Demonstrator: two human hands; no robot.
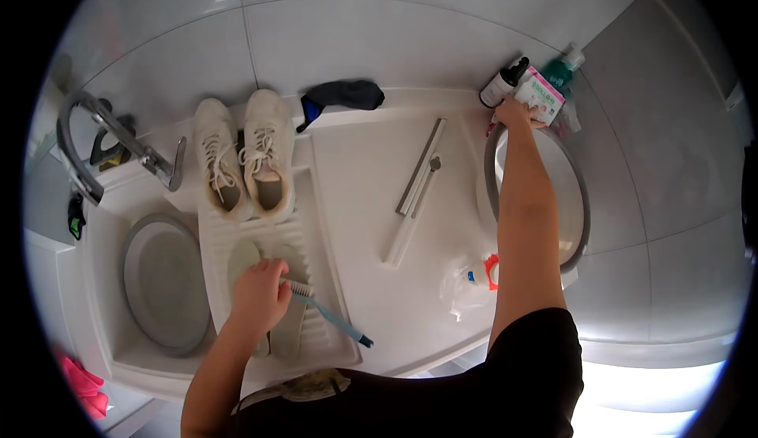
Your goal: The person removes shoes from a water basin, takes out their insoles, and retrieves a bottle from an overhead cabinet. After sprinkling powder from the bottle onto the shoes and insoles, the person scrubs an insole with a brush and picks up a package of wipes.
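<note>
My left hand (pixel 261 292) is over the ribbed washboard (pixel 320 335), fingers closed at the bristled end of a blue-handled toothbrush (pixel 335 319). Its handle slants away to the lower right. Under and beside this hand lie two pale insoles (pixel 290 331), partly covered by it. My right arm stretches to the back right corner, where my right hand (pixel 519 112) grips the lower part of a white and pink box (pixel 542 95). Some of its fingers are hard to make out. Beside the box stand a dark pump bottle (pixel 503 84) and a green pump bottle (pixel 562 71).
White lace-up shoes (pixel 268 154) stand behind the washboard. A grey-rimmed basin (pixel 162 280) sits in the sink under the faucet (pixel 118 126). Another basin (pixel 586 201) lies beneath my right arm. A metal-and-white bar tool (pixel 418 189), plastic bag (pixel 459 284) and dark sock (pixel 343 94) are on the counter.
</note>
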